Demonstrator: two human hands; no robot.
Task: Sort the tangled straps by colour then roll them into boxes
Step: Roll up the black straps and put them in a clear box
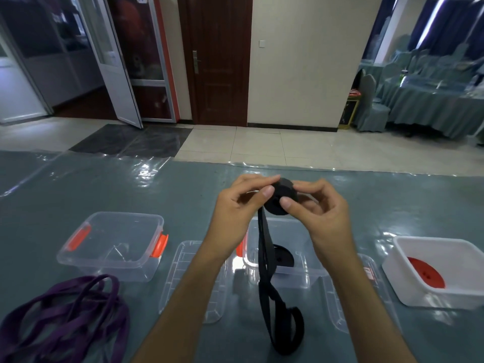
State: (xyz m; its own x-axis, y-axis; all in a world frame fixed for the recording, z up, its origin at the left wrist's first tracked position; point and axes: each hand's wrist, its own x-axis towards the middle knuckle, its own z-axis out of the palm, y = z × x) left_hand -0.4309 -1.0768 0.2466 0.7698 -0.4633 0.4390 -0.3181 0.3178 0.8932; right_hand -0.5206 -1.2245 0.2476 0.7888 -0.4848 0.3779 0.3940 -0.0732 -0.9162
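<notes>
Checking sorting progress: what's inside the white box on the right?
A rolled red strap lies on the floor of the white box. The near wall hides the front of the box floor, so anything there cannot be seen.

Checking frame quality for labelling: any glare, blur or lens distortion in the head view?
Head view: ceiling light glares off the clear plastic sheet over the table; wide-angle bending curves the table edge and door frames; the background chairs at right look smeared; the black roll held by the left hand and right hand stays sharp.
</notes>
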